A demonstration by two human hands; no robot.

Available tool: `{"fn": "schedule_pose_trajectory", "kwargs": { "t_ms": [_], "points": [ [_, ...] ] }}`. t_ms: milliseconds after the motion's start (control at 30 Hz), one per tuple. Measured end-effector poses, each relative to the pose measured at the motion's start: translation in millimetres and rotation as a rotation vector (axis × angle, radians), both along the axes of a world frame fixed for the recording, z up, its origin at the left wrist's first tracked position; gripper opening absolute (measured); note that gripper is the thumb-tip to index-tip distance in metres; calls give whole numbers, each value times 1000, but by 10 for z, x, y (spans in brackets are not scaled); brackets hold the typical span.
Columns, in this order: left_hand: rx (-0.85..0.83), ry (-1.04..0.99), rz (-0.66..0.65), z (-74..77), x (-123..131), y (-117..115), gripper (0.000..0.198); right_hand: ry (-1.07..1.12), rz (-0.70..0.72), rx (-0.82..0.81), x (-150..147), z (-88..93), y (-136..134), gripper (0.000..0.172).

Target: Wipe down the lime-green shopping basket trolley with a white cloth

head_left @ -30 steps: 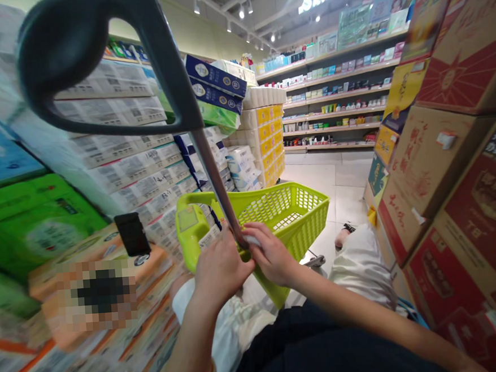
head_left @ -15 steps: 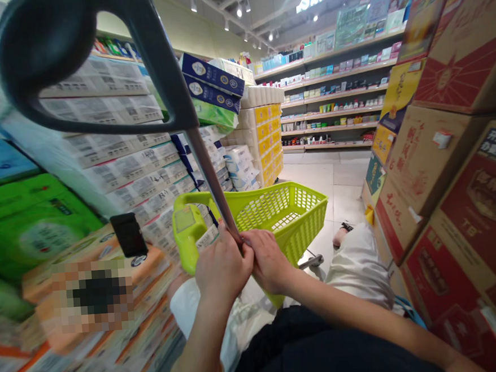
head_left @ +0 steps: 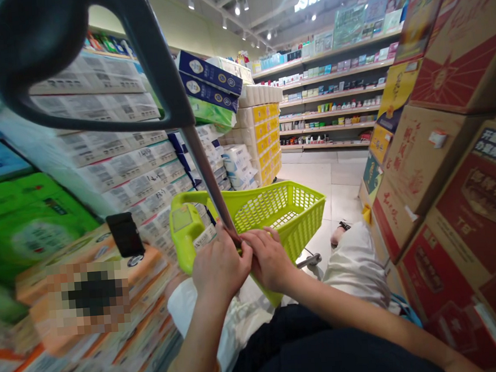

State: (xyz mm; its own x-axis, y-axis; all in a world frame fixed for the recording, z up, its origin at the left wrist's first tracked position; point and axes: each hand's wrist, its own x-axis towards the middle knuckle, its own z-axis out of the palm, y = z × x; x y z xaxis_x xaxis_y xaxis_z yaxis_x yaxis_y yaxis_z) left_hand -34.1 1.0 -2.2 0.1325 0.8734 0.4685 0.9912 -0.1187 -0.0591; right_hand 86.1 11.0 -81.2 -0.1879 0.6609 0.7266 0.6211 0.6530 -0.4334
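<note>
A lime-green shopping basket point(head_left: 301, 213) on wheels stands on the floor in front of me. Its long pull handle point(head_left: 202, 166) rises from the basket's near edge to a dark grey grip point(head_left: 43, 47) close to my head. My left hand point(head_left: 220, 267) is closed around the base of the handle's rod. My right hand point(head_left: 270, 258) is closed beside it at the same spot, fingers touching the left hand. What the right fingers press on is hidden. The basket's mesh floor shows and looks bare.
Stacked tissue packs point(head_left: 115, 167) and green and orange cartons point(head_left: 34, 223) crowd the left. Red and brown cardboard boxes point(head_left: 449, 155) are stacked on the right. A tiled aisle point(head_left: 341, 185) runs ahead to shelves point(head_left: 335, 95) of bottles. My white-trousered knee point(head_left: 355, 263) is bent at right.
My two hands have closed together at the handle's base; the small pale piece seen under my right fingers a second ago is now covered. The view has shifted slightly left.
</note>
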Motion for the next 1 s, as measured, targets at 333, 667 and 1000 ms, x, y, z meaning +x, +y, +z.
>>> {"fn": "schedule_pose_trajectory", "kwargs": {
  "t_ms": [333,667,1000],
  "points": [
    [6,-2,6,-8,-2,0,62,30,-2,53,-64,-10,9,37],
    [-12,10,10,6,7,-2,65,40,-59,7,0,-74,23,44],
    [8,19,-7,-21,-10,9,66,85,-112,-51,93,-125,101,51]
  ]
}}
